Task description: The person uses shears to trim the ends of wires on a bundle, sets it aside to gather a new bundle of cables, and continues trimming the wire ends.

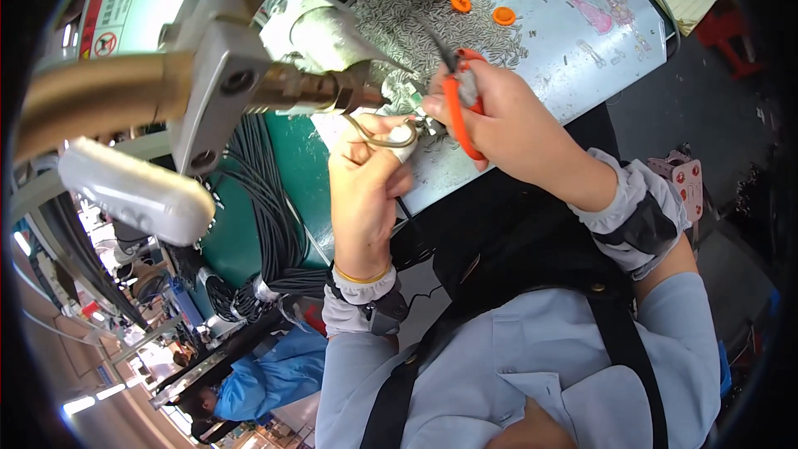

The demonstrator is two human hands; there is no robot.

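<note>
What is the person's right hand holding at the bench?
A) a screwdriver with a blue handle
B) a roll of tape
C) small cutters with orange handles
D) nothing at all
C: the right hand grips small cutters with orange handles, tips pointing up toward the machine, while the left hand pinches a thin curved wire piece beside it.

Glossy orange plastic pliers handles (455, 112), shiny metal machine head (241, 75), matt cloth sleeves (640, 216).

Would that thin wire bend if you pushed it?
Probably. The thin wire already curves in a loop at the left hand, so it looks bendy, and likely light. Being so thin, it might slip from the fingers. The right hand holds orange-handled pliers.
</note>
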